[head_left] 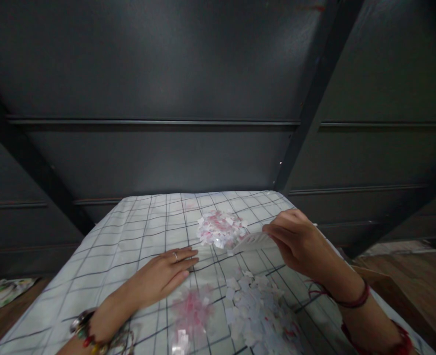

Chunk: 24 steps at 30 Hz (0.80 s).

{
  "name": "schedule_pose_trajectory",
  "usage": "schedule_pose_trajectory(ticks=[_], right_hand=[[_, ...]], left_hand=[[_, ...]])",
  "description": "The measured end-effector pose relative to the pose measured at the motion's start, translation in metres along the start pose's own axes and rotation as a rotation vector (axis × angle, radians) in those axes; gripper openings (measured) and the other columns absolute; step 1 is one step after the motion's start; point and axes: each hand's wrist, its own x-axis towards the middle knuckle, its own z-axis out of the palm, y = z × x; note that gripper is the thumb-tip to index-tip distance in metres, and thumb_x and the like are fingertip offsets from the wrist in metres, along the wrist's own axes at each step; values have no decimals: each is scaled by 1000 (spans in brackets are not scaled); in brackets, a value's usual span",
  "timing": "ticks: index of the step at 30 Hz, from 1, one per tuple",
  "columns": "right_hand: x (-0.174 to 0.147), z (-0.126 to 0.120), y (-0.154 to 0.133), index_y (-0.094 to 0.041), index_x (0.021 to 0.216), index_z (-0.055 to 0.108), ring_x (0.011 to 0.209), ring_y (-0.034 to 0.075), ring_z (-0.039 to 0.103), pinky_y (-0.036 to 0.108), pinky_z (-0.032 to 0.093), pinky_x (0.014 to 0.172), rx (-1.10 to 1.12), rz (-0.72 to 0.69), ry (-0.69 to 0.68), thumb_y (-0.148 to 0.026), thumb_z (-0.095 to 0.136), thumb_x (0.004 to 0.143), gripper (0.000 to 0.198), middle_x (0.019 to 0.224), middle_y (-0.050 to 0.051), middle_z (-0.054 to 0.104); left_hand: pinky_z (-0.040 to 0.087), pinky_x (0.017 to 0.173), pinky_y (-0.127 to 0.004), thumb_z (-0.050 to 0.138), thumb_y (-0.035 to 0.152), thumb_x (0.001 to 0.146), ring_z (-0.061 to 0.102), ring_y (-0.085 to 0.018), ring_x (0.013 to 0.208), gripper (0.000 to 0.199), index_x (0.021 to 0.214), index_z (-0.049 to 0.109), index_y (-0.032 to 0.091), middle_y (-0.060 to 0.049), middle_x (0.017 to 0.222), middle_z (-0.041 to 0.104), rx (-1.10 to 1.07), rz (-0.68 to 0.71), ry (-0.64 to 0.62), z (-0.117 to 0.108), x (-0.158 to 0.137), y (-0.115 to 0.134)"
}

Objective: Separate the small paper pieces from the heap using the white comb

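My left hand [169, 272] lies flat on the checked cloth, fingers stretched out and holding nothing. My right hand [295, 241] is closed, pinching a thin whitish, see-through flat piece with pale stripes [252, 240]; its exact kind is unclear. The far end of this piece reaches the right edge of a heap of small white and pink pieces [219, 228]. Between my forearms, nearer to me, is a spread pile of small white square pieces [256, 305]. Left of that pile sits a blurred pink, see-through bundle [191, 310], with a few white pieces at its lower end [181, 341].
A white cloth with dark grid lines [136, 236] covers the table. Directly behind its far edge stands a dark panelled wall [166, 158]. Beyond the right edge is a brown box-like edge [384, 291]. At far left lies a colourful packet [5, 291].
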Motion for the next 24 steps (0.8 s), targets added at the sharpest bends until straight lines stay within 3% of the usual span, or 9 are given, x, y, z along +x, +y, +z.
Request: schedule_pose_trajectory(ticks=[5,9,15,24], right_hand=[[-1,3,5,-15,69,59,63,16,42,32,31,67,-29,50,-69,-2,39,77,25,61,3,51],[-3,0,9,-15,68,59,65,17,44,33,31,68,-71,91,-49,-3,40,76,24,63,4,53],[-3,-4,5,-16,69,58,64,16,42,31,33,67,56,-24,3,-1,38,77,26,61,2,50],[0,4,-4,-14,80,59,67,17,42,32,35,66,43,-142,118,-1,39,77,25,65,4,51]], left_hand=[[39,100,-38,35,30,96,47,-21,120,35,123,54,19,-7,132,52,-14,2,3,2,-1,-3],[39,100,-38,34,30,96,47,-21,120,35,124,54,19,-7,132,52,-16,17,10,4,-1,-4],[40,100,-37,33,30,97,47,-20,120,35,124,53,20,-6,131,52,-8,21,17,3,-1,-3],[39,100,-37,34,30,97,47,-21,120,34,123,54,20,-7,132,52,-22,14,19,3,-1,-3]])
